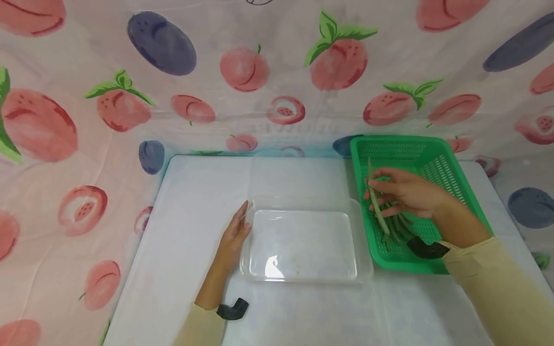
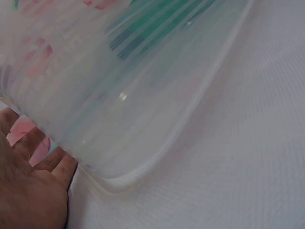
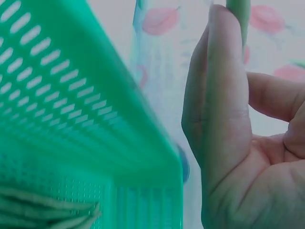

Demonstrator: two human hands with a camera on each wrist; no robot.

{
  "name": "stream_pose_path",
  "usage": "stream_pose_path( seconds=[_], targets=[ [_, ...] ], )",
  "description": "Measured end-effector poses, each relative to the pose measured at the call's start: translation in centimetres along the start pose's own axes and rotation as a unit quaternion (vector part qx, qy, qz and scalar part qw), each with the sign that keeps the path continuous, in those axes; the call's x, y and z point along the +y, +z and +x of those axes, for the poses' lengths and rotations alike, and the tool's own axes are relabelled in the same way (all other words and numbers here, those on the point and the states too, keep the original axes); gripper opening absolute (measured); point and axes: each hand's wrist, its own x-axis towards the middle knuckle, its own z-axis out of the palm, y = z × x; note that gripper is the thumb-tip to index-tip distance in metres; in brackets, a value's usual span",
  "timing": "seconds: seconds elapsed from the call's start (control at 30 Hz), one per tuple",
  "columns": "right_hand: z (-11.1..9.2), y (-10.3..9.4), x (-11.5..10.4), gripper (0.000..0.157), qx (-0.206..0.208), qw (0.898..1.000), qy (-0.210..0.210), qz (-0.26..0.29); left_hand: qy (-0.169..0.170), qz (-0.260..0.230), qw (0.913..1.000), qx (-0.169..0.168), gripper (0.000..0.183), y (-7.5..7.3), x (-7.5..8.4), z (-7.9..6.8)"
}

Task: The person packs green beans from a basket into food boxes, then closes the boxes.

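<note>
My right hand [image 1: 402, 192] is over the left part of a green plastic basket [image 1: 469, 206], pinching a long, slender green pod [image 1: 377, 211] between thumb and fingers. The pod stands up past the fingertips in the right wrist view. More green pods [image 3: 43, 207] lie together on the basket floor, partly hidden by the hand in the head view. My left hand [image 1: 233, 238] rests against the left side of a clear plastic container [image 1: 303, 245], its fingers loosely extended along the wall. Nothing shows inside the container.
The container and basket stand side by side on a white-covered table [image 1: 186, 216], the basket at the right. A fruit-printed cloth [image 1: 277, 62] hangs behind the table and along its left side. Black wrist devices [image 1: 233, 309] show at both sleeves.
</note>
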Motion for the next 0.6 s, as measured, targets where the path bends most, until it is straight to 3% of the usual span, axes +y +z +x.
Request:
stream_pose_path(
  seconds=[0.37,0.6],
  targets=[
    [0.6,3.0,-1.3,0.031,-0.018,0.999,-0.020,0.035,0.005,0.000,1.0000,-0.003,0.055,0.0,0.2,0.0],
    [1.5,4.9,-1.8,0.031,-0.031,0.998,-0.015,0.045,0.000,-0.004,1.0000,-0.004,0.056,0.0,-0.1,0.0]
  ],
)
